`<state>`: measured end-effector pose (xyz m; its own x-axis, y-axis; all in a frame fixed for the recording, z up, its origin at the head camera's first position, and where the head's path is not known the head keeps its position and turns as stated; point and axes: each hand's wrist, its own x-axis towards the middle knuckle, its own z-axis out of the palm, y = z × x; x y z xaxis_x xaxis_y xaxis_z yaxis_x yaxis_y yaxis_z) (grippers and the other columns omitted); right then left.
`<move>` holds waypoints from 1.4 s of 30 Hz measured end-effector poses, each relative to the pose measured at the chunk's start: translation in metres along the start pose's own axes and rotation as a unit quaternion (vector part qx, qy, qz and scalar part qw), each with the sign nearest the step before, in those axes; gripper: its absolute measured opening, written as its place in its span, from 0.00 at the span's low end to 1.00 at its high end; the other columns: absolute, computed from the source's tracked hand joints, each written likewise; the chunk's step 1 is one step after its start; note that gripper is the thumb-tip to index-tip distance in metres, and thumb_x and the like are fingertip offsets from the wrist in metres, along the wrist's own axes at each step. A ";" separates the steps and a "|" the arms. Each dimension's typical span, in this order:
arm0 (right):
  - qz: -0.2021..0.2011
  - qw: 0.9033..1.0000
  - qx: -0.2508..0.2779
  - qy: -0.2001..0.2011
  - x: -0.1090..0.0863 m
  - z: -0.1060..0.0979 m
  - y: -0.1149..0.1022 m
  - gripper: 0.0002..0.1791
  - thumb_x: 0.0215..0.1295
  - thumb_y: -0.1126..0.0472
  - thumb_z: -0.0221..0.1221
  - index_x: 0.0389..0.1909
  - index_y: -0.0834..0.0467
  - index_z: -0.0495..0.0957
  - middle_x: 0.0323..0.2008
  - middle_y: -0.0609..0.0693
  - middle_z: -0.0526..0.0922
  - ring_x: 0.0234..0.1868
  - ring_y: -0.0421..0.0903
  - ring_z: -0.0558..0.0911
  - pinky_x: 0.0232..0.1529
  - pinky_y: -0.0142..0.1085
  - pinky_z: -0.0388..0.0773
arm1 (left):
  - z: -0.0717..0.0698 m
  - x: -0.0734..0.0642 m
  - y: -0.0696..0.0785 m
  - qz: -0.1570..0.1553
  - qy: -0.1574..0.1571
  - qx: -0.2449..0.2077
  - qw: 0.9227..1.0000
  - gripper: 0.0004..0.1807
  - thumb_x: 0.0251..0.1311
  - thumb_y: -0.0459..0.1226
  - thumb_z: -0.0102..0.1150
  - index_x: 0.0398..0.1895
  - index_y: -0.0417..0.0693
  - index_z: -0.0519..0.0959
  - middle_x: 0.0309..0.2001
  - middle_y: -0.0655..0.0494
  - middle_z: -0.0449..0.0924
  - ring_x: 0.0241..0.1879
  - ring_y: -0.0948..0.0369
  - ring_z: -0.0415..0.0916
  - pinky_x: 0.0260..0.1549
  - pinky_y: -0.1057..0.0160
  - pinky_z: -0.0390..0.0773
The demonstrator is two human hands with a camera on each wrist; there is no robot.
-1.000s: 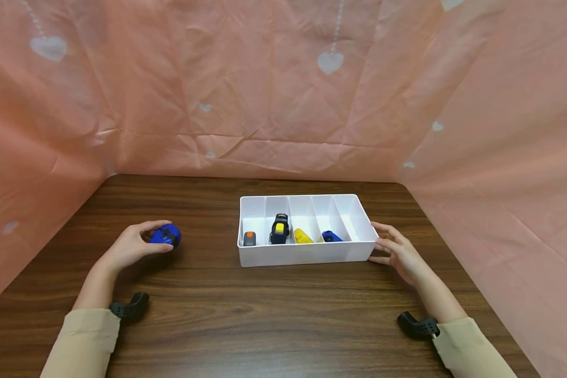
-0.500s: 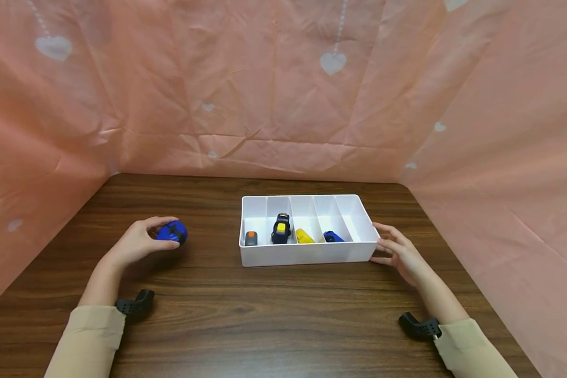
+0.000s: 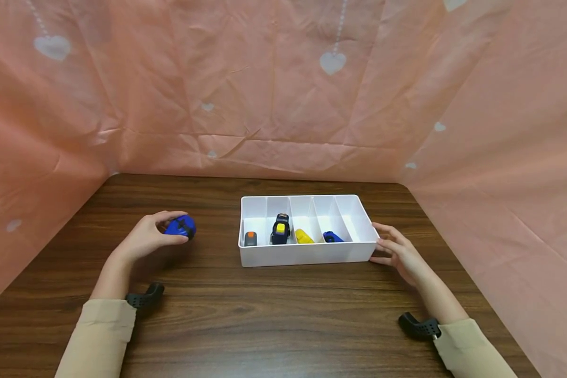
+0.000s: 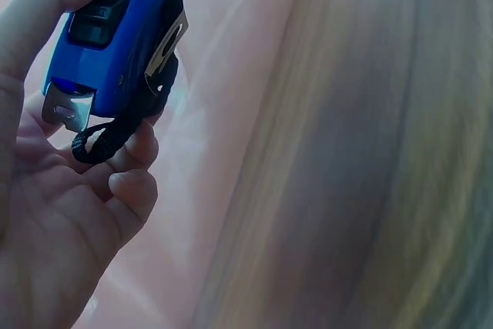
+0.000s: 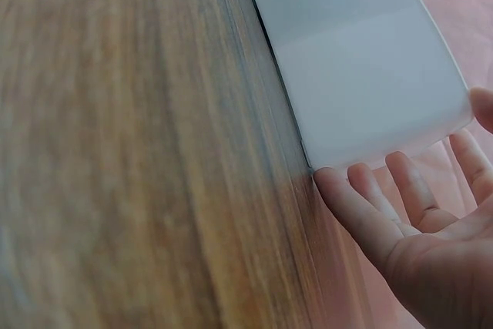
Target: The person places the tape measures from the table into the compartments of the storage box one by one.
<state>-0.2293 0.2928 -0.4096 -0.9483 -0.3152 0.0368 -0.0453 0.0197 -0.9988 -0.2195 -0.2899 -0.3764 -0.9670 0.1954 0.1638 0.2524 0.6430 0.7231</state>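
Note:
A blue tape measure (image 4: 108,52) with a black button, a black strap and a metal end hook is pinched between the thumb and fingers of my left hand (image 3: 144,239), above the table's left half. To the right stands a white divided box (image 3: 307,254). My right hand (image 3: 403,257) touches the box's right end with spread fingertips, and its thumb lies at the rim in the right wrist view. From left to right, the box holds a grey item with an orange top (image 3: 250,239), a dark item with a yellow button (image 3: 280,229), a yellow item (image 3: 304,236) and a blue item (image 3: 332,237).
The dark wood table (image 3: 264,315) runs up to a pink curtain (image 3: 264,79) at the back and both sides. The box's rightmost compartment shows a bare floor. Each wrist wears a black band (image 3: 420,326).
My left hand has carried the tape measure rightward and slightly away from me, closer to the box. The right hand stays against the box, which has not visibly moved on the table.

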 end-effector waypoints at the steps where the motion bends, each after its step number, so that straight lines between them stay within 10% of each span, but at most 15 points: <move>1: 0.000 1.000 0.000 0.000 0.000 0.000 0.000 0.25 0.74 0.62 0.47 0.69 0.61 0.58 0.55 0.51 0.68 0.49 0.43 0.80 0.44 0.46 0.79 | 0.001 0.002 0.001 0.003 -0.001 -0.004 1.000 0.35 0.50 0.47 0.73 0.62 0.47 0.74 0.43 0.46 0.77 0.39 0.53 0.71 0.36 0.58 0.74; 42: -0.010 1.000 0.008 -0.005 -0.001 -0.001 0.001 0.25 0.75 0.62 0.46 0.69 0.61 0.58 0.55 0.53 0.69 0.49 0.45 0.79 0.44 0.46 0.78 | 0.064 0.056 0.083 0.052 -0.005 -0.088 0.995 0.33 0.41 0.42 0.77 0.56 0.50 0.78 0.44 0.48 0.78 0.42 0.50 0.73 0.42 0.53 0.77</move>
<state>-0.2290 0.2936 -0.4109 -0.9441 -0.3248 0.0570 -0.0596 -0.0019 -0.9982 -0.2506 -0.1785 -0.3501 -0.9353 0.2620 0.2377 0.3400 0.4796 0.8090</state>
